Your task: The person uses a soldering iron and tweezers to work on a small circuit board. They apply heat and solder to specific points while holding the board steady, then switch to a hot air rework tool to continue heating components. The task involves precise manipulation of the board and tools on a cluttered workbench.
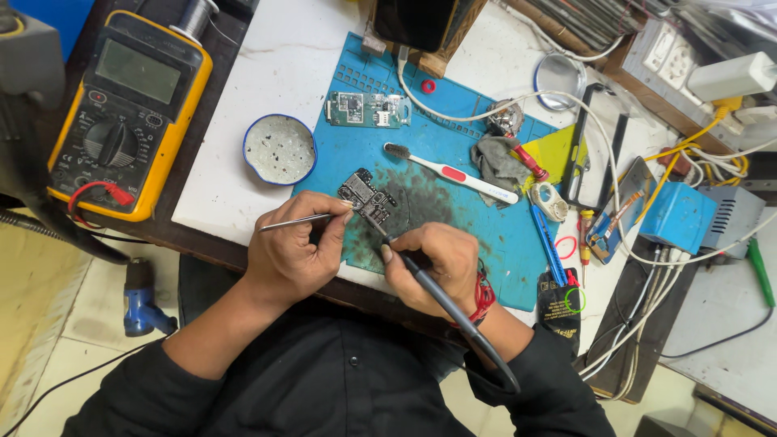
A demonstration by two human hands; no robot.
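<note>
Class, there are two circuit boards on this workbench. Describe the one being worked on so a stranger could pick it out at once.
Start at the blue work mat covering the white bench top. Near its front edge, on a sooty black patch, lies the dark circuit board, between the left hand with tweezers and the right hand with a soldering iron. The green circuit board lies untouched farther back.

I see my left hand (293, 255) pinching metal tweezers (298, 221), tips resting on a small dark circuit board (366, 197) just above both hands. My right hand (433, 263) grips a black soldering iron (441, 298) like a pen, tip touching the same board. The board lies on a blue work mat (486, 226). Beyond my right hand lies a white toothbrush (453, 172); beyond my left, a round dish (279, 149). A yellow multimeter (129, 113) sits well left.
</note>
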